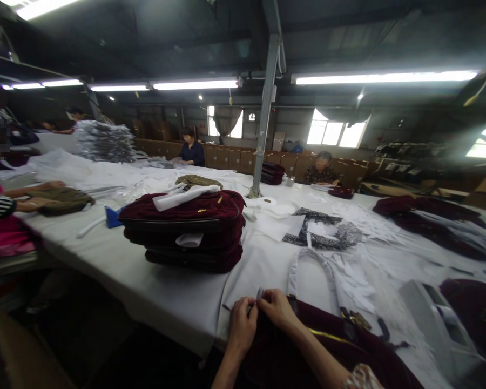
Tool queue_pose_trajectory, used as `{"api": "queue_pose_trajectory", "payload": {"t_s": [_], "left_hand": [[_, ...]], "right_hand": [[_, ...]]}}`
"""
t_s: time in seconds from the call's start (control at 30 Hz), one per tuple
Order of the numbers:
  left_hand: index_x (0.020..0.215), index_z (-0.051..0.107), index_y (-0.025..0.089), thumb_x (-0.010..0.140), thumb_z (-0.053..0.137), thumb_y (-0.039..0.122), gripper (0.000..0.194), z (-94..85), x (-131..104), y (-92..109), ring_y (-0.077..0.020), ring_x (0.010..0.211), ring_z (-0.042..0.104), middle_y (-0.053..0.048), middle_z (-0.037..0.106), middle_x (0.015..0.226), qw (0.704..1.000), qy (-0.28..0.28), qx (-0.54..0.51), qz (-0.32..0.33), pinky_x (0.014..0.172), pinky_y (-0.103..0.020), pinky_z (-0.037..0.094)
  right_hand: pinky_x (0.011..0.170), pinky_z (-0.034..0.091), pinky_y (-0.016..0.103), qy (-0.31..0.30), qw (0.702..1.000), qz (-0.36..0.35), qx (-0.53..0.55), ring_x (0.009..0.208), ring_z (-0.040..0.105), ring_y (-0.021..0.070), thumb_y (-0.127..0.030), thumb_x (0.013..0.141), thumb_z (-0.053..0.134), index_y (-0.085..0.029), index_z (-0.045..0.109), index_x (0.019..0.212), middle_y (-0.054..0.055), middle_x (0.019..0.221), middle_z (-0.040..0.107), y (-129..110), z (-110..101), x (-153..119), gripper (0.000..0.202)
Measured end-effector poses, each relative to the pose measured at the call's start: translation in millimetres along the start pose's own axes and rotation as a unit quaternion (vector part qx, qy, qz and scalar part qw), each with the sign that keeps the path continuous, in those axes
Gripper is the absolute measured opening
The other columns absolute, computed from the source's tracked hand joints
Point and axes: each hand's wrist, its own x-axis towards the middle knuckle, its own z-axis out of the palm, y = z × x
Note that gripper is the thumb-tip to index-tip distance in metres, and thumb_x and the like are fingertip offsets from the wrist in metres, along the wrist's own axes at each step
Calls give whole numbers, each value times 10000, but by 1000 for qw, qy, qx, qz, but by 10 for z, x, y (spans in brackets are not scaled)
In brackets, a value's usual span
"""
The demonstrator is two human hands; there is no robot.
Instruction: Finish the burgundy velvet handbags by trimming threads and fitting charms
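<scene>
A dark maroon bag [372,351] with a yellow zipper line lies at the table's near edge, under my forearms. Its handle [329,275], wrapped in white, arches away from me, with a gold-coloured metal fitting [358,320] by its right end. Over the bag's left end, my left hand [243,323] is closed in a pinch. My right hand [278,309] pinches right beside it, the fingertips of both almost touching. A small pale bit [260,293] shows at the right fingertips; its kind is too small to tell.
Maroon bags [186,227] are stacked left of centre with white paper on top. A tape dispenser-like grey device [437,319] stands at right. Patterned plastic [328,229] and white scraps lie beyond. A metal post [264,113] rises mid-table. At left, a co-worker's hands touch an olive bag [67,200].
</scene>
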Motion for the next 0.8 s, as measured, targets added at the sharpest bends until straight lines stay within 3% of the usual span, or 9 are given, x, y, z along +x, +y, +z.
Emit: {"api": "queue_pose_trajectory", "payload": {"t_s": [0.13, 0.27, 0.33, 0.53, 0.7, 0.8], "left_hand": [[816, 569, 185, 798, 428, 346, 215, 2, 9, 27, -223, 884, 586, -79, 640, 857, 1000, 10, -3, -19, 825, -362, 436], [957, 497, 192, 794, 452, 355, 235, -13, -17, 66, -207, 804, 616, -51, 646, 813, 998, 43, -11, -48, 742, -336, 456], [959, 512, 200, 801, 453, 355, 229, -19, -37, 63, -205, 795, 614, -46, 648, 807, 998, 46, -16, -35, 745, -342, 455], [922, 618, 194, 829, 404, 311, 260, -40, 6, -20, -201, 931, 584, -73, 646, 939, 999, -11, -21, 25, 867, -352, 441], [860, 615, 198, 802, 441, 286, 203, -97, 63, -29, -186, 887, 583, -50, 630, 873, 997, -59, -16, 50, 833, -314, 455], [792, 575, 192, 815, 409, 297, 198, -84, 43, 2, -190, 847, 568, -52, 606, 829, 998, -46, -4, 47, 801, -319, 444]], "right_hand": [[454, 266, 189, -4, 1000, -17, 23, 492, 392, 82, -219, 711, 495, -110, 585, 570, -37, 479, 471, 40, 5, -42, 200], [469, 289, 193, 1, 999, -31, 23, 505, 423, 93, -235, 730, 485, -114, 610, 604, -22, 519, 533, 30, 0, -81, 215], [477, 295, 198, 2, 999, -39, 15, 511, 435, 100, -243, 740, 478, -117, 619, 617, -17, 535, 554, 21, 4, -94, 226], [491, 273, 210, -18, 996, -77, -28, 518, 438, 105, -249, 768, 477, -126, 605, 613, -3, 547, 571, 5, -51, -65, 236], [536, 276, 219, -80, 985, -135, -65, 536, 448, 108, -212, 712, 560, -148, 624, 601, 1, 563, 601, -36, -202, 43, 143], [511, 262, 218, -105, 981, -145, -73, 514, 431, 106, -196, 689, 571, -147, 635, 588, -5, 528, 588, -72, -265, 107, 129]]}}
